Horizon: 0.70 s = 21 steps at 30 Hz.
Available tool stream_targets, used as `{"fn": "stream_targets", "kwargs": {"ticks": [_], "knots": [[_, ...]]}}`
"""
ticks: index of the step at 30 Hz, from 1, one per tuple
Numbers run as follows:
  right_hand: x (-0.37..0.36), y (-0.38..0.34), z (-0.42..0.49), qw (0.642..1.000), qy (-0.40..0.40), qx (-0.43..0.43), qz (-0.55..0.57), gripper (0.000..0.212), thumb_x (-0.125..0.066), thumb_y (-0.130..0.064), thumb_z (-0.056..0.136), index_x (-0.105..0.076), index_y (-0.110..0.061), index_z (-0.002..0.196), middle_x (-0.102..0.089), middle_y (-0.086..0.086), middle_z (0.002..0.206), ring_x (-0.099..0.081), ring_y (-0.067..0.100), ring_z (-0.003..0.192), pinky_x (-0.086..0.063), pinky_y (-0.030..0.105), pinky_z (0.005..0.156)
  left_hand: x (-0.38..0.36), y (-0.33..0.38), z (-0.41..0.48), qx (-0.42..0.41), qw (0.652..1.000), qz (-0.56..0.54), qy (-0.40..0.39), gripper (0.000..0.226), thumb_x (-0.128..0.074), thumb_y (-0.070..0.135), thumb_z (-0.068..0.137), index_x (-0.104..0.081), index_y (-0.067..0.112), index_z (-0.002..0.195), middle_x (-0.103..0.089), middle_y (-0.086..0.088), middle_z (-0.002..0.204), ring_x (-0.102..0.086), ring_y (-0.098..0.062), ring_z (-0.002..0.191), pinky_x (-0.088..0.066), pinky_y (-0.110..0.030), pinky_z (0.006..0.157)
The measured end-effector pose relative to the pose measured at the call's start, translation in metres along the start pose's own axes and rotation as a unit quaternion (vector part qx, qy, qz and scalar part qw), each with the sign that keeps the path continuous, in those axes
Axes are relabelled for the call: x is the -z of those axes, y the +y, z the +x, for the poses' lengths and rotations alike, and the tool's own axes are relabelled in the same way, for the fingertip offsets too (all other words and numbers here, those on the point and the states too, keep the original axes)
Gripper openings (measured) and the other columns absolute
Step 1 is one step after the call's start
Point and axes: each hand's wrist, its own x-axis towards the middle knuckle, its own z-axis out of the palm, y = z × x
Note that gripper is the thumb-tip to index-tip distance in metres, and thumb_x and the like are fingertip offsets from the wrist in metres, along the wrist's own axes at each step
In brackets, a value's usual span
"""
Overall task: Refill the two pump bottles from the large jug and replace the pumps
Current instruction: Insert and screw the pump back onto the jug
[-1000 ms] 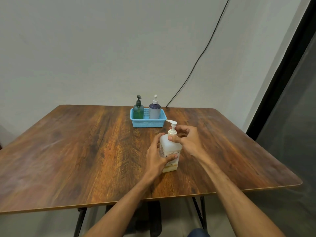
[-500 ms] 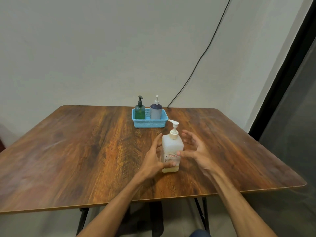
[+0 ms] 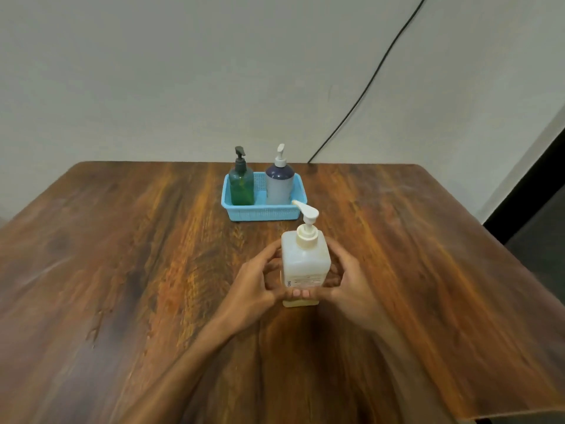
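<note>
**Two hands clasp the large jug (image 3: 305,264) on the desk (image 3: 122,270)**

The left hand (image 3: 255,281) and the right hand (image 3: 351,284) curl round the lower half of the large jug, one from each side. Both thumbs lie across its near face just above the base, their tips almost meeting. The jug is a pale, square-shouldered bottle and stands upright near the middle of the desk, with a yellowish band at its foot. Its white pump (image 3: 307,218) sits in the neck, spout pointing away and to the left.

Beyond it, near the far edge, a blue basket (image 3: 263,213) holds two pump bottles side by side. The green bottle (image 3: 241,186) with a black pump is on the left, and the grey bottle (image 3: 279,188) with a dark shoulder and white pump is on the right. Both are upright with their pumps on. A black cable (image 3: 367,87) runs down the wall to the desk's far edge.
</note>
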Motion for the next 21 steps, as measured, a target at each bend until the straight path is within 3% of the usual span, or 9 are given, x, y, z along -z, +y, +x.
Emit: {"fn": "stream_targets", "kwargs": {"ticks": [3,6,8,11,13,15,17,19,21], "knots": [[0.014,-0.036,0.021,1.000,0.006,-0.007,0.005,0.086,-0.091,-0.003,0.066,-0.050,-0.028,0.138,-0.067,-0.007,0.128,-0.065,0.014,0.118,-0.060,0.035,0.088,0.012,0.032,0.031,0.014,1.000,0.001,-0.004,0.084,-0.084,0.015,0.074,-0.041,0.027,0.145,-0.056,0.022,0.133,-0.055,0.004,0.123,-0.053,-0.015,0.088],[0.034,-0.078,0.040,0.999,0.023,-0.024,-0.002,0.078,-0.085,0.009,0.069,-0.053,-0.036,0.124,-0.069,-0.024,0.115,-0.066,0.001,0.110,-0.059,0.022,0.076,0.023,0.068,0.064,0.023,1.000,-0.004,-0.004,0.083,-0.084,0.011,0.075,-0.042,0.022,0.146,-0.057,0.010,0.138,-0.057,-0.009,0.125,-0.058,-0.030,0.092],[0.050,-0.106,0.058,0.999,0.035,-0.039,-0.004,0.081,-0.084,0.010,0.069,-0.051,-0.040,0.124,-0.066,-0.023,0.118,-0.066,0.001,0.108,-0.057,0.019,0.074,0.032,0.093,0.092,0.030,0.999,-0.011,-0.006,0.081,-0.083,0.010,0.076,-0.043,0.024,0.145,-0.056,0.008,0.139,-0.057,-0.013,0.126,-0.058,-0.033,0.092],[0.072,-0.138,0.085,0.996,0.065,-0.061,0.003,0.084,-0.086,0.005,0.070,-0.048,-0.041,0.130,-0.063,-0.017,0.123,-0.066,0.008,0.112,-0.058,0.022,0.077,0.042,0.122,0.134,0.036,0.999,-0.007,-0.013,0.075,-0.082,0.010,0.078,-0.044,0.033,0.139,-0.055,0.009,0.138,-0.056,-0.013,0.125,-0.056,-0.021,0.089],[0.091,-0.149,0.105,0.994,0.081,-0.073,0.011,0.083,-0.086,0.005,0.071,-0.050,-0.032,0.136,-0.065,-0.012,0.123,-0.066,0.012,0.114,-0.061,0.029,0.081,0.042,0.140,0.165,0.037,0.999,-0.017,-0.027,0.077,-0.081,0.008,0.079,-0.040,0.038,0.137,-0.055,0.018,0.131,-0.057,-0.002,0.118,-0.052,-0.010,0.078],[0.112,-0.152,0.121,0.992,0.092,-0.086,0.006,0.084,-0.087,0.004,0.070,-0.049,-0.022,0.141,-0.065,-0.005,0.128,-0.066,0.017,0.116,-0.061,0.038,0.086,0.033,0.149,0.192,0.040,0.998,-0.027,-0.043,0.079,-0.080,0.003,0.078,-0.041,0.036,0.137,-0.054,0.026,0.126,-0.057,0.010,0.112,-0.051,-0.008,0.076],[0.137,-0.144,0.137,0.991,0.100,-0.090,-0.001,0.086,-0.087,0.005,0.068,-0.049,-0.019,0.141,-0.065,-0.001,0.129,-0.065,0.019,0.116,-0.061,0.039,0.087,0.019,0.149,0.218,0.048,0.997,-0.045,-0.052,0.078,-0.080,-0.001,0.077,-0.045,0.035,0.136,-0.059,0.024,0.126,-0.058,0.009,0.114,-0.054,-0.014,0.079],[0.166,-0.133,0.154,0.991,0.099,-0.095,-0.006,0.084,-0.086,0.008,0.067,-0.052,-0.020,0.138,-0.065,-0.002,0.126,-0.065,0.017,0.114,-0.061,0.033,0.084,-0.002,0.144,0.244,0.058,0.995,-0.064,-0.046,0.077,-0.080,0.001,0.077,-0.047,0.039,0.135,-0.061,0.016,0.130,-0.061,-0.006,0.121,-0.058,-0.027,0.084],[0.192,-0.118,0.170,0.991,0.093,-0.101,-0.007,0.078,-0.086,0.007,0.068,-0.053,-0.031,0.128,-0.064,-0.008,0.122,-0.065,0.015,0.111,-0.061,0.029,0.081,-0.023,0.136,0.269,0.066,0.994,-0.076,-0.038,0.079,-0.080,0.007,0.075,-0.046,0.033,0.141,-0.059,0.007,0.137,-0.059,-0.018,0.125,-0.059,-0.040,0.089]]}}
